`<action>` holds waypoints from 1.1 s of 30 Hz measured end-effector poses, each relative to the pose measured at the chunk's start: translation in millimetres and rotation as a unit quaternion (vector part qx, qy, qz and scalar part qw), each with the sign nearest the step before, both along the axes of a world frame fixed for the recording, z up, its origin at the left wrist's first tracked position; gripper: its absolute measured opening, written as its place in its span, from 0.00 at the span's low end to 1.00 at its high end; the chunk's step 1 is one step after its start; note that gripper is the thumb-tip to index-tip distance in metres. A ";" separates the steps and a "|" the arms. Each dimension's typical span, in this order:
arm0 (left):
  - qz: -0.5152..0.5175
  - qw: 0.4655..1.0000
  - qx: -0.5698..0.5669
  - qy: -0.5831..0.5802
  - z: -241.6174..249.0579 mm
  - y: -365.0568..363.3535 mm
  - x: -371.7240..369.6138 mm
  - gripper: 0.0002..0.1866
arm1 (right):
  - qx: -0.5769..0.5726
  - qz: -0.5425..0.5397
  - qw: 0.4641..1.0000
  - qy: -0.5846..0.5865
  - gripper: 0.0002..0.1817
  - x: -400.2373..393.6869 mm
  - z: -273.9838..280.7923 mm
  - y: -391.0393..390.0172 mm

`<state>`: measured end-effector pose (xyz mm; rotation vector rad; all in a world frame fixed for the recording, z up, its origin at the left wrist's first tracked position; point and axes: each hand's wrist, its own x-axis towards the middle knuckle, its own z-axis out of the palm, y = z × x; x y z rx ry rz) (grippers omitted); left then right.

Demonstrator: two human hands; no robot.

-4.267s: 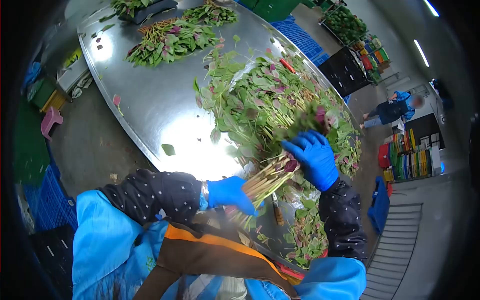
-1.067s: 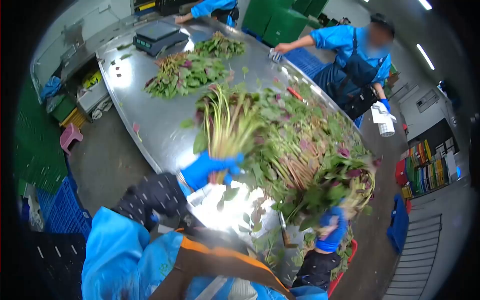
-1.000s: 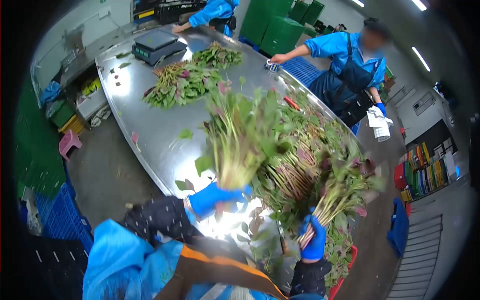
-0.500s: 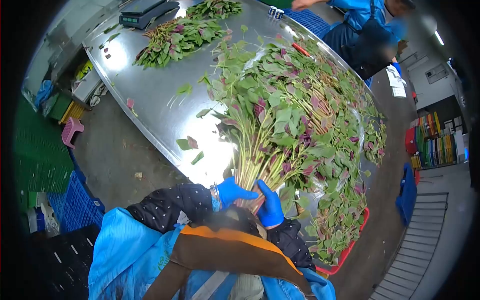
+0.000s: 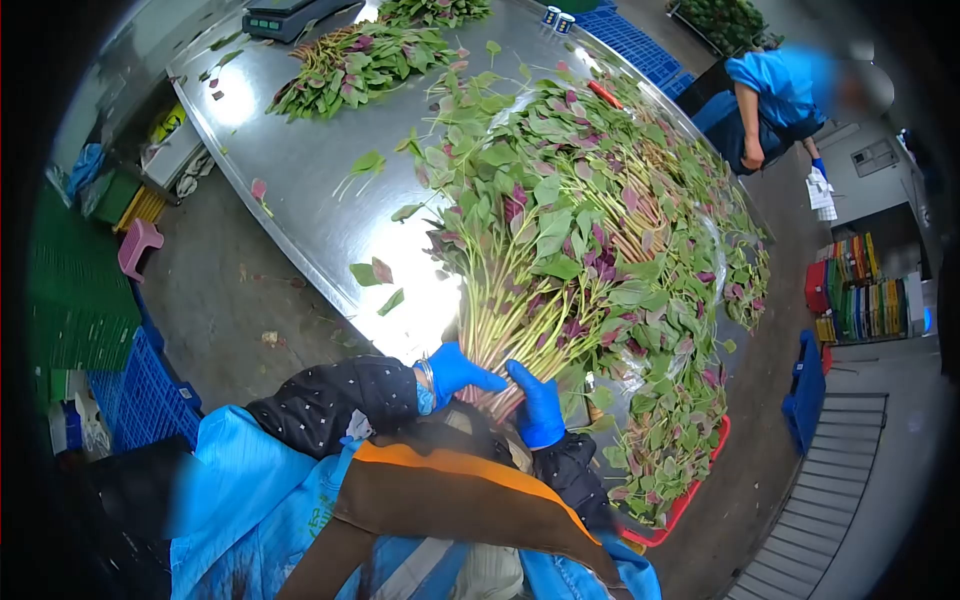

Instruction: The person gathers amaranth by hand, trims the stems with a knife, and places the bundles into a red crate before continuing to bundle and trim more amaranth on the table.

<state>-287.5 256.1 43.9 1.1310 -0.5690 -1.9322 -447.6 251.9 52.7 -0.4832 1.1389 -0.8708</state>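
A thick bunch of leafy greens [image 5: 520,320], with pale stems and green and purple leaves, is held by its stem ends at the near table edge. My left hand [image 5: 458,377], in a blue glove, wraps the bunch from the left. From the right, my right hand [image 5: 538,405], gloved in the same blue, closes on the stems with its thumb lying over them. The leaves fan away from me and rest against a large pile of loose greens [image 5: 640,200] on the steel table [image 5: 300,190].
Bundled greens [image 5: 365,65] and a scale [image 5: 290,18] are at the far left. A red knife-like handle [image 5: 605,95] lies on the pile. Two small tins [image 5: 557,19] stand at the far edge. A red crate [image 5: 680,510] holds greens at right. A co-worker [image 5: 770,100] is beyond the table.
Both my hands stay on the bunch, almost still. The co-worker has moved right, away from the table's far edge, with an arm now lowered. The view has shifted slightly.
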 end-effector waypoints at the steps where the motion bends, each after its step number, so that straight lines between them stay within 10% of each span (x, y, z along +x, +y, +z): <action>1: -0.004 1.000 0.008 -0.002 -3.1 -0.2 0.2 0.27 | -0.015 0.007 1.000 0.011 0.15 -2.0 -1.7 0.2; 15: -0.065 0.993 0.101 -0.021 26.2 -10.7 16.2 0.19 | 0.047 0.015 0.989 -0.140 0.19 -35.7 -40.5 2.1; 17: -0.008 0.993 0.097 0.062 70.1 -19.6 33.1 0.13 | -0.202 0.075 0.976 0.033 0.15 -61.4 6.7 -0.3; 20: 0.057 0.997 -0.042 -0.019 124.4 -31.3 73.5 0.11 | -0.031 -0.094 0.955 -0.279 0.10 -128.9 57.4 -3.3; 23: 0.091 0.990 0.018 -0.110 99.9 -45.2 71.9 0.13 | -0.025 -0.050 0.998 -0.003 0.10 -115.3 61.4 -27.2; 28: 0.225 0.929 -0.078 0.283 104.4 -69.5 82.8 0.18 | -0.075 -0.150 0.983 -0.067 0.13 -118.2 65.3 -28.5; 33: 0.061 0.991 0.000 0.115 71.4 -47.9 22.9 0.18 | -0.101 -0.098 0.987 -0.074 0.18 -82.8 60.5 -23.2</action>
